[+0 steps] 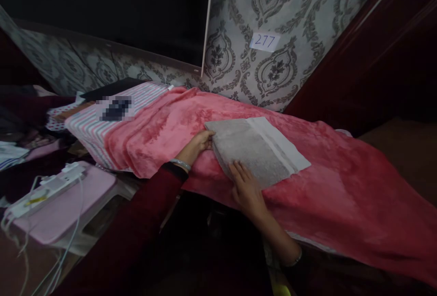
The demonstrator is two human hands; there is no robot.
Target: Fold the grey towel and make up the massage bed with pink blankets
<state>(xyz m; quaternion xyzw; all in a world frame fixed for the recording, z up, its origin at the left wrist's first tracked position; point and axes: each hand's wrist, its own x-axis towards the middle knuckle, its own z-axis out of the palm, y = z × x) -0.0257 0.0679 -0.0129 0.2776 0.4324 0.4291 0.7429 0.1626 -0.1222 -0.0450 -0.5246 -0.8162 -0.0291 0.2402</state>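
Hands [204,140] [246,190] on flat cloth [247,143], plush blanket [327,186]

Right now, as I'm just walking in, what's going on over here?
A person is handling a flat, grey, fabric-like piece with a white strip along its right side, which lies on a pinkish-red plush blanket. The left hand grips its left corner, while the right hand rests palm-down on its near edge.
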